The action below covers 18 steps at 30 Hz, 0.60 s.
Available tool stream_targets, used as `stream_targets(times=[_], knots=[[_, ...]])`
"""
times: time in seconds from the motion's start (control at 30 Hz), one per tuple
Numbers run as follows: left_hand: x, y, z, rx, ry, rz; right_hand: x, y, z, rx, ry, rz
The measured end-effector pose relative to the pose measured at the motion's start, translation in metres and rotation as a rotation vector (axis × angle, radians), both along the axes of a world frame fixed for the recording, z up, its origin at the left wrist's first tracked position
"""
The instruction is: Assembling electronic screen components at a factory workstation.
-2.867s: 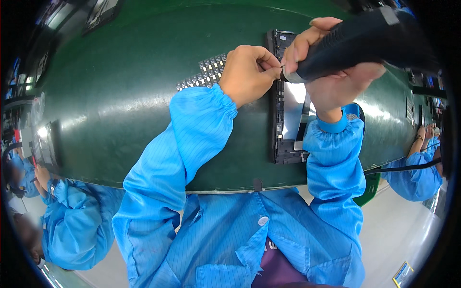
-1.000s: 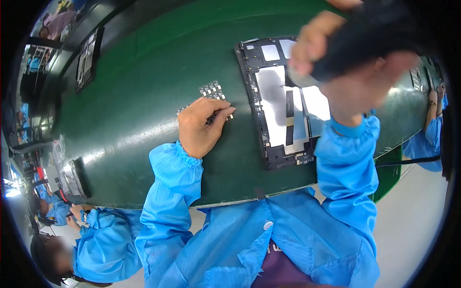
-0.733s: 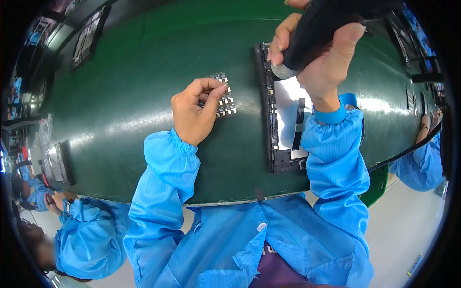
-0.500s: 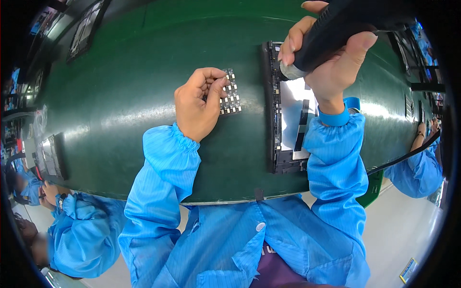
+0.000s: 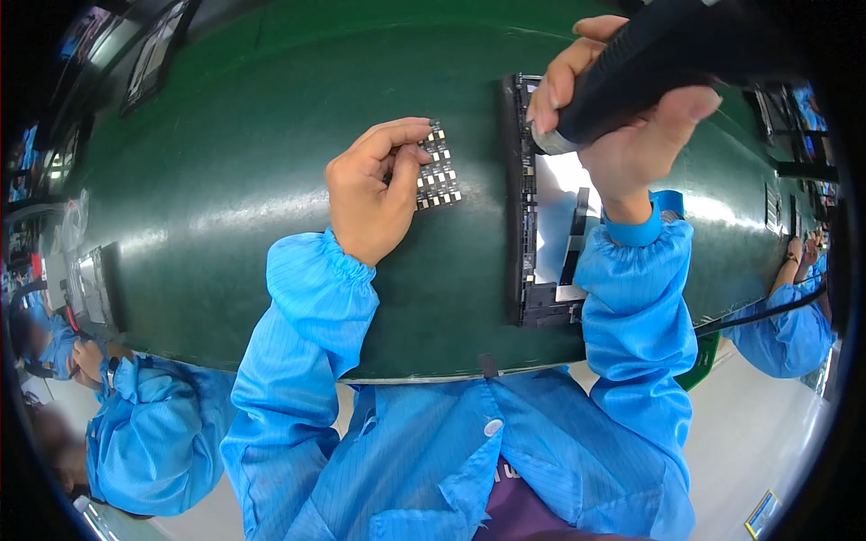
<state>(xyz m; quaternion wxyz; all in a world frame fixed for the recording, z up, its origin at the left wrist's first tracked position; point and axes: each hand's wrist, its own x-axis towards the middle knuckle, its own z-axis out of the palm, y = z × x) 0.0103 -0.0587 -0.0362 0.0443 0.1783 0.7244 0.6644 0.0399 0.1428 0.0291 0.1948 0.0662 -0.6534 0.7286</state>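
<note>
Left of the middle, my left hand is closed, thumb and forefinger pinching the left edge of a small dark sheet dotted with rows of pale rectangles. My fingers cover part of that sheet. At the upper right, my right hand wraps round a thick black barrel-shaped tool that looks like a heat gun, its round grey end pointing down left. Beneath this hand lies an opened flat electronic device with a black frame and a shiny silver inside. My hand and sleeve hide its right side.
A dark green work table spreads under everything. Another flat device lies at the far left, and more sit by the left edge. Co-workers in blue smocks sit left and right. A black cable runs at the right.
The dark sheet has tilted slightly in my left hand. My right hand and the black tool have shifted a little to the right and down.
</note>
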Motion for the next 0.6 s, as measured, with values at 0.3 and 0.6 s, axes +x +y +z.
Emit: stream_targets(times=[0.3, 0.6], knots=[[-0.001, 0.001, 0.011, 0.076, -0.171, -0.078, 0.004, 0.011, -0.011, -0.077, 0.137, 0.153], [-0.001, -0.005, 0.002, -0.038, 0.043, -0.129, 0.020, 0.021, 0.032, 0.147, 0.444, -0.021]])
